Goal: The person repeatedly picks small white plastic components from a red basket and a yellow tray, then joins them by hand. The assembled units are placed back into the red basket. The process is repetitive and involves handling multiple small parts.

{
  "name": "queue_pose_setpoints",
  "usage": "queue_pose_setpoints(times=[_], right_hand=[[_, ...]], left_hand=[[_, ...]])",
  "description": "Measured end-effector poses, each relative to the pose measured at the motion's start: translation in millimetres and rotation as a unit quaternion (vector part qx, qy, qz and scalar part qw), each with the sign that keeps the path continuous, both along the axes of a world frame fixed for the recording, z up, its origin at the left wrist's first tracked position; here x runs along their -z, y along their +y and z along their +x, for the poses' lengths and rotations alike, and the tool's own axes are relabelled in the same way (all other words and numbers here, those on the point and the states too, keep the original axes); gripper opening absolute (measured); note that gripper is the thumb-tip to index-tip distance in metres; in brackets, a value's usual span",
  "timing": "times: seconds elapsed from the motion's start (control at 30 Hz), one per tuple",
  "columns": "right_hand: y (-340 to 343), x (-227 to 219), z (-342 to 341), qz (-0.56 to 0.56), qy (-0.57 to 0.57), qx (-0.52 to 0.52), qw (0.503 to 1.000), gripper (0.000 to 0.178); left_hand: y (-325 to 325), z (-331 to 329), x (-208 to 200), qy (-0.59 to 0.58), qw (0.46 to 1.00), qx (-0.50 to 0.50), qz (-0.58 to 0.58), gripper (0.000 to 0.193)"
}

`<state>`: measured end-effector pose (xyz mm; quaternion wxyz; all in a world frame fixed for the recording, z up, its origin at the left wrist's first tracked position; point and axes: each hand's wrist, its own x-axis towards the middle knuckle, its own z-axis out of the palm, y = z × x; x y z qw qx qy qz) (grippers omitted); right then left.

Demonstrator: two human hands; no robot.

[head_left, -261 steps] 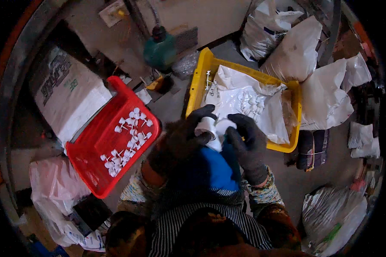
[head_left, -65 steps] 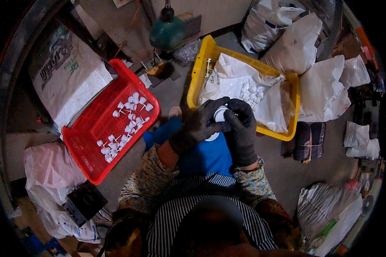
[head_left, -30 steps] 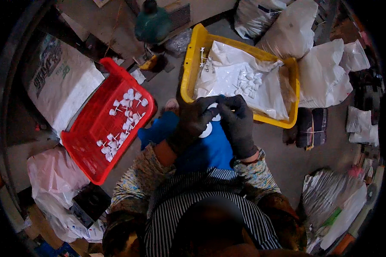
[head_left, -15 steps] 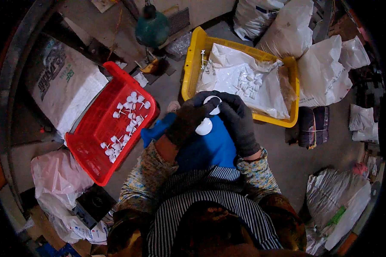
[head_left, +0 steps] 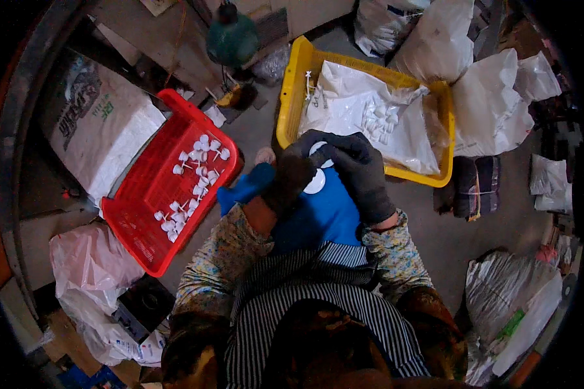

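Observation:
In dark gloves, my left hand [head_left: 294, 170] and right hand [head_left: 359, 166] meet above my blue-covered lap. Their fingers are closed around a white plastic piece [head_left: 326, 162], mostly hidden between the fingertips. Just below it shows a round white disc [head_left: 315, 182], beside my left fingers; whether the two are joined I cannot tell. Left of my hands, the red basket [head_left: 128, 241] holds several white caps with thin stems [head_left: 203, 148]. Beyond my right hand, the yellow basket [head_left: 446, 165] contains a white plastic sack [head_left: 336, 97] with small white plastic parts [head_left: 383, 120] on it.
White sacks [head_left: 493, 107] stand to the right of the yellow basket. A tied dark bundle [head_left: 476, 187] lies nearer. Silvery sheeting [head_left: 509, 295] is at lower right; a pinkish plastic bag [head_left: 87, 259] and a black box [head_left: 143, 310] sit at lower left. A green rounded object [head_left: 232, 42] stands at the back.
The fingers have shifted over the white piece, covering more of its upper part. The lower disc sits slightly higher and further right. The whole view has moved a little.

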<state>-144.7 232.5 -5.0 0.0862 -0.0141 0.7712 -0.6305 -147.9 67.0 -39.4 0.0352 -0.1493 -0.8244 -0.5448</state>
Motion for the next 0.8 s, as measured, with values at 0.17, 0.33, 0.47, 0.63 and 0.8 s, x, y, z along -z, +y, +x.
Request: queue_pose_setpoints(times=[0.17,0.33,0.47,0.63,0.8], right_hand=[[-16,5,18,-0.131,0.029,0.095,0.986,0.033],[-21,-27,53,0.148,0.196,-0.025,0.969,0.048],[-25,-42,59,0.007,0.069,-0.085,0.994,0.057],[-29,-40,67,-0.212,-0.055,-0.067,0.974,0.048],[-38,-38,77,-0.264,-0.024,-0.049,0.963,0.040]], left_hand=[[-15,-13,24,0.149,0.987,-0.060,-0.009,0.031],[-15,8,-3,0.049,0.977,-0.156,0.138,0.038],[-13,37,-39,0.038,0.973,-0.184,0.134,0.039],[-25,62,-81,0.212,0.945,-0.184,-0.166,0.033],[-36,83,-95,0.185,0.956,-0.157,-0.163,0.030]])
